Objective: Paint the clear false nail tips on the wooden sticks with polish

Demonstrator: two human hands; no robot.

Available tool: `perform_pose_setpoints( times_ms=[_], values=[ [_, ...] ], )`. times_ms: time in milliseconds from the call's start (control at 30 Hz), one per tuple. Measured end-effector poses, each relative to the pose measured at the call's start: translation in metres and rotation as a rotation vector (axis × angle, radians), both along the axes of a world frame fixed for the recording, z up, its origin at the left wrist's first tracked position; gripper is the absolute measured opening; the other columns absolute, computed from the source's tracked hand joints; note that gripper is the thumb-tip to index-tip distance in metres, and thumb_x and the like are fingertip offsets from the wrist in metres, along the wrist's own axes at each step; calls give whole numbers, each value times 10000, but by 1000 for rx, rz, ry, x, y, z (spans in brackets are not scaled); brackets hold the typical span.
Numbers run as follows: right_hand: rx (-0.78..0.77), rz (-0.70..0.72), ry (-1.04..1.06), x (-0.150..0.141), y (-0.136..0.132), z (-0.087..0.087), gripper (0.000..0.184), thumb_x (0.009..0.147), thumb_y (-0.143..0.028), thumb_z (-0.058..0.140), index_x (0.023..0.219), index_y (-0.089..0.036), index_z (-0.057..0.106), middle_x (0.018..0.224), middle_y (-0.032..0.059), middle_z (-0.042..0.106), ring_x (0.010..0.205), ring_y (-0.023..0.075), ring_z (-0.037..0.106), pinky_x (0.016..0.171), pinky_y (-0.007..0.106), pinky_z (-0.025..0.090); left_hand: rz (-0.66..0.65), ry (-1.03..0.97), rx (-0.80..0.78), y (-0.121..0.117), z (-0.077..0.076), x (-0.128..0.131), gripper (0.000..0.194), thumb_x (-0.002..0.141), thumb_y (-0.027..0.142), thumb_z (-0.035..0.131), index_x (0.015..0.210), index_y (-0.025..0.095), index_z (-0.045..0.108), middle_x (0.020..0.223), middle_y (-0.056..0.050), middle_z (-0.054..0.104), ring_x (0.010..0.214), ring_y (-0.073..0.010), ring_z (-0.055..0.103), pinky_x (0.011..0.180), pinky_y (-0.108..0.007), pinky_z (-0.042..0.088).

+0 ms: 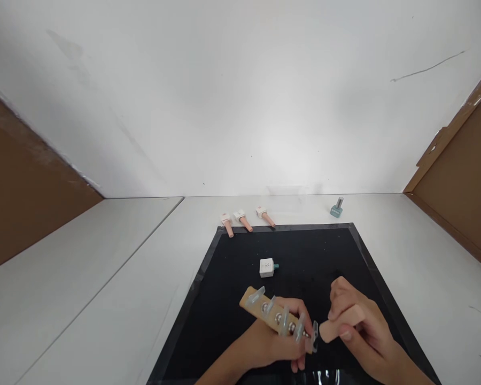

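Note:
My left hand [280,337] is wrapped around a wooden nail-tip holder [270,315], which slants across the fingers. Several clear false nails [284,320] stand up from it along a row of silver round studs. My right hand [363,326] pinches a peach nail polish cap [340,323]. The cap points left at the end false nail [315,336] on the holder; the brush cannot be clearly made out. Beyond the hands, a white square nail polish bottle [266,268] lies on the black mat, its teal neck uncapped and facing right.
Three white bottles with peach caps [246,223] lie along the mat's far left edge. A teal bottle with a silver cap [336,208] stands behind the far right corner. The black mat [304,246] rests on a white table, with a white wall behind and brown cardboard panels either side.

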State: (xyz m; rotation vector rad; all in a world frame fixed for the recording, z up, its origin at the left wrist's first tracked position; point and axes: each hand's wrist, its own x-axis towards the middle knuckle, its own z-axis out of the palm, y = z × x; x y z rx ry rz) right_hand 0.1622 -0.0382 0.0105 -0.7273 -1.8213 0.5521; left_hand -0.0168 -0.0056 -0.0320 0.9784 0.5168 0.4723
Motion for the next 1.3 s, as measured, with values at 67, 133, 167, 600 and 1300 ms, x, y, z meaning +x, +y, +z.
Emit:
perform_pose_setpoints(
  times_ms=[67, 133, 167, 600, 1300],
  values=[
    [3, -30, -31, 1, 0, 2, 240, 987, -349, 394, 820, -228, 516, 654, 15, 536, 588, 168, 471, 510, 301, 416, -8, -10, 9, -1, 0, 0, 410, 589, 419, 824, 649, 115, 556, 503, 24, 570, 406, -58, 544, 360, -124, 433],
    [17, -57, -42, 1, 0, 3, 236, 987, -346, 395, 828, -226, 522, 661, 17, 542, 589, 169, 479, 513, 306, 422, -11, -20, 18, -2, 0, 0, 379, 612, 386, 819, 651, 112, 560, 513, 17, 578, 414, -59, 553, 368, -126, 443],
    [28, -67, -41, 1, 0, 3, 236, 987, -343, 397, 825, -225, 522, 665, 18, 549, 589, 170, 483, 516, 308, 425, -12, -26, 17, -2, -1, 0, 367, 622, 373, 816, 655, 110, 562, 519, 14, 581, 417, -60, 557, 371, -127, 448],
    [-272, -97, 494, 2, 1, -8, 197, 941, -387, 504, 933, -286, 673, 752, 9, 510, 585, 141, 491, 520, 280, 447, 42, -49, -9, -4, -9, -2, 386, 605, 387, 824, 653, 117, 552, 534, 18, 586, 403, -63, 554, 354, -133, 436],
    [-217, 4, 13, -4, -2, 11, 400, 968, -433, 399, 635, -216, 351, 515, -58, 332, 493, 125, 332, 474, 266, 289, 23, 58, 1, 1, 1, 3, 447, 541, 449, 832, 643, 121, 547, 539, 26, 571, 423, -61, 546, 374, -138, 432]
  ],
)
